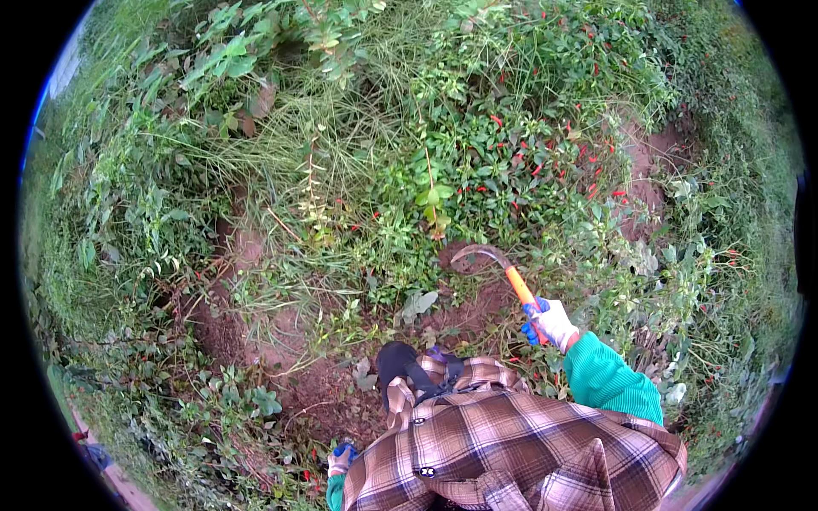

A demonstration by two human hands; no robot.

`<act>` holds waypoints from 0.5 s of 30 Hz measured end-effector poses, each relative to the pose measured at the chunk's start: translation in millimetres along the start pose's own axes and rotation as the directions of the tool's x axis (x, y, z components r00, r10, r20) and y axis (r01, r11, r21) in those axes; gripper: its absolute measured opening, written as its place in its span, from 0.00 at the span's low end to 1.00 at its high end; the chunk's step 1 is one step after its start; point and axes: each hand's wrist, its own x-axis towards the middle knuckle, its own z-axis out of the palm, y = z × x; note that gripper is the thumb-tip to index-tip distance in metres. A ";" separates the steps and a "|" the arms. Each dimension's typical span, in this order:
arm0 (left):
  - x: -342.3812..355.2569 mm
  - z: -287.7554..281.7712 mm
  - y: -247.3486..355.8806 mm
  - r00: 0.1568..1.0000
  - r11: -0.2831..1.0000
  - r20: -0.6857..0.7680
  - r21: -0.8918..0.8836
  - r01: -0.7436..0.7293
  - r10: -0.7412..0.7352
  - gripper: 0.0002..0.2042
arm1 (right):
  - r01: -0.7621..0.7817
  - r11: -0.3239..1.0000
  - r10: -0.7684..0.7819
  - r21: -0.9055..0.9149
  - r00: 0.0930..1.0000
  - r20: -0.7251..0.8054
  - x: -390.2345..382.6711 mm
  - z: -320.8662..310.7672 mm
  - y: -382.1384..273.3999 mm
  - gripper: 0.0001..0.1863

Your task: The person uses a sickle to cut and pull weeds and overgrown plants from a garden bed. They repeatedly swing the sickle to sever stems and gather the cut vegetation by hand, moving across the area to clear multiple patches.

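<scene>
My right hand (552, 324), in a white and blue work glove, is closed round the orange handle of a sickle (518, 285). The sickle's curved metal blade points left, just above bare soil beside chili pepper plants (486, 170) bearing many red chilies. Low at my left side, my left hand (342, 460) wears the same kind of glove. Its fingers look curled in, and whatever they may hold is hidden. A few red chilies (308, 475) show among the leaves next to that hand.
Long grass (341, 128) lies tangled over the plants ahead. Brown soil (290, 332) shows in patches at left and centre. A dark shoe (394, 366) of mine stands on the soil. Leafy weeds (128, 213) crowd the left, more chili plants (682, 272) the right.
</scene>
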 end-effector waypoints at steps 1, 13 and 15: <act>11.4 2.2 -0.7 1.000 1.000 -0.015 -0.006 0.000 0.000 0.10 | 0.011 1.000 -0.011 -0.015 1.000 0.017 -6.0 -0.4 -3.4 0.10; 117.0 15.8 113.2 0.997 0.977 0.070 0.210 -0.033 0.019 0.15 | 0.094 0.992 -0.098 -0.086 0.994 -0.053 46.8 17.7 -7.6 0.08; 130.2 3.2 142.6 0.991 0.882 -0.043 0.462 -0.094 0.128 0.14 | 0.009 1.000 -0.010 -0.006 0.999 -0.050 36.3 42.6 -55.3 0.09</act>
